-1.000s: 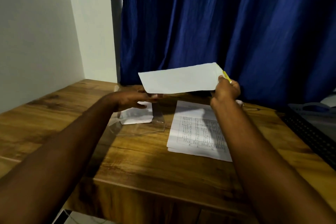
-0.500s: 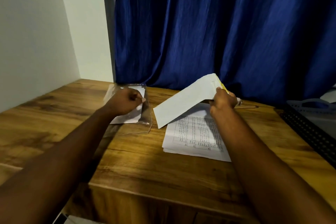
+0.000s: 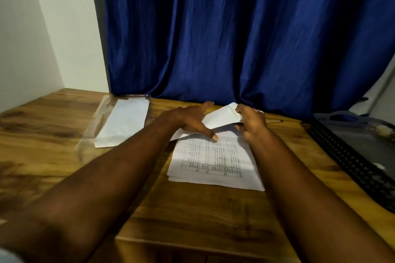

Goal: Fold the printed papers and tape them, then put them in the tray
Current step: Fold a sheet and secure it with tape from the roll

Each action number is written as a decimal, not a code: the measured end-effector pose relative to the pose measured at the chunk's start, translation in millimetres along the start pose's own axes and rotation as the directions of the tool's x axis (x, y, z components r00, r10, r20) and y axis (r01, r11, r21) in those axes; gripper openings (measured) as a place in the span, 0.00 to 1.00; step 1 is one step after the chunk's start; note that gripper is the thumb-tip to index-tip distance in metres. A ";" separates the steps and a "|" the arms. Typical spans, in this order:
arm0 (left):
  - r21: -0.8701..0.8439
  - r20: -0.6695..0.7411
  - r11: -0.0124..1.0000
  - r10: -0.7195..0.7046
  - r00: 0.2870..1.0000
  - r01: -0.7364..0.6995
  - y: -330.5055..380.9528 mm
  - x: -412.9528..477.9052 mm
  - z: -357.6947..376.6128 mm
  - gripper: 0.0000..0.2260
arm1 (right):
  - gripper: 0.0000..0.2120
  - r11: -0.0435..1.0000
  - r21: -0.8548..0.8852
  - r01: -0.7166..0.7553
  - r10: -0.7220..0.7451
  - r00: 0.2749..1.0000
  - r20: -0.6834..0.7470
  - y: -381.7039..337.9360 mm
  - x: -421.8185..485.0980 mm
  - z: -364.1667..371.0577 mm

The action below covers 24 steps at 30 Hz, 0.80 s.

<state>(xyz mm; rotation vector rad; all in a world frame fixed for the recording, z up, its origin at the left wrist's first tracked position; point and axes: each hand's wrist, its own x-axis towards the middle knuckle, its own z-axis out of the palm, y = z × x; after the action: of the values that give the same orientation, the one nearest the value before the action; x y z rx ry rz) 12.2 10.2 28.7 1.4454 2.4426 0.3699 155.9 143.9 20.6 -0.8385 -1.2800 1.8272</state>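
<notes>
My right hand (image 3: 252,124) pinches the folded paper (image 3: 222,115) at its 3 o'clock end, long axis 8-to-2 across the stack (image 3: 213,162), while my left hand (image 3: 188,119), fingers spread, seemingly presses it, nearer the clear tray (image 3: 87,141) at 10 o'clock.

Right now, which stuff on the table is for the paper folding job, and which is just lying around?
For the job:
folded paper, in the grip of the right hand, left hand spread over it
printed papers stacked underneath
clear tray with another folded paper in it

Just lying about:
dark basket on the right
blue curtain
</notes>
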 end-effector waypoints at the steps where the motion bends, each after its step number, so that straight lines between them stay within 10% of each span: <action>1: 0.018 -0.012 1.000 0.002 1.000 -0.001 -2.7 1.1 1.2 0.63 | 0.09 0.999 -0.039 0.000 0.002 0.999 0.049 0.2 1.8 -3.9; 9: -0.007 -0.090 0.999 0.040 0.995 -0.040 -24.7 -2.6 21.1 0.60 | 0.23 0.944 -0.322 0.075 0.017 0.961 0.276 11.7 9.8 -6.3; 12: -0.010 -0.192 0.998 0.065 0.979 -0.068 -38.9 -8.9 27.1 0.56 | 0.14 0.830 -0.497 0.253 -0.114 0.949 0.294 11.1 17.4 -7.9; 16: -0.068 -0.256 0.994 0.063 0.965 -0.083 -54.4 -11.3 32.3 0.55 | 0.11 0.461 -0.770 0.441 -0.387 0.881 0.274 10.5 29.0 -27.2; 21: -0.037 -0.283 0.994 0.088 0.955 -0.103 -52.5 -15.4 31.7 0.57 | 0.28 -0.014 -0.846 0.534 0.030 0.845 0.533 27.5 36.5 -32.0; 24: -0.023 -0.273 0.994 0.094 0.957 -0.104 -48.0 -22.8 34.6 0.58 | 0.38 -0.040 -0.808 0.588 -0.006 0.808 0.589 26.8 37.4 -27.3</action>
<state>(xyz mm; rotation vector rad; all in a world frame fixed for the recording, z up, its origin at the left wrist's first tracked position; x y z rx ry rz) -3.5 -29.7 -18.1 1.5979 2.5598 0.6740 154.1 182.6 -16.4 -0.6166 -2.9081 0.3417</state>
